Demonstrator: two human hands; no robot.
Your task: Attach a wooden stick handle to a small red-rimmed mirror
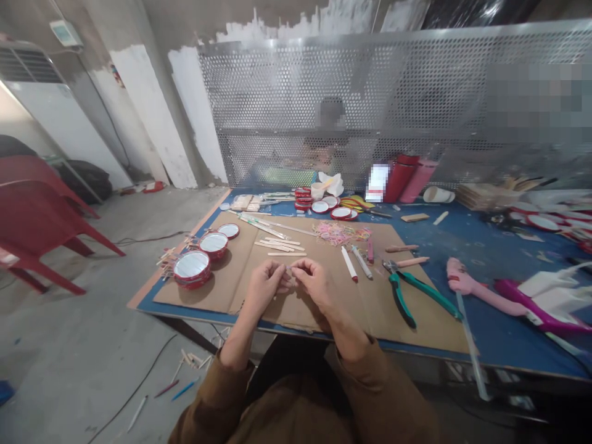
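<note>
Blue-topped worktable (518, 345), cardboard sheet (217, 274) over it: your fingertips (282, 277) meet above the sheet.

Your left hand (265, 287) and right hand (314, 282) curl inward, pinching a small pale piece (290, 270) between them; it is too small to identify. It looks light and fairly stiff, perhaps slippery, so a fingertip grip at its ends seems safest. Wooden craft sticks (282, 245) lie ahead, near pink rubber bands (340, 233). Green-handled pliers (407, 296) rest to your right, and 3 red-rimmed tins (192, 269) sit to your left.
</note>
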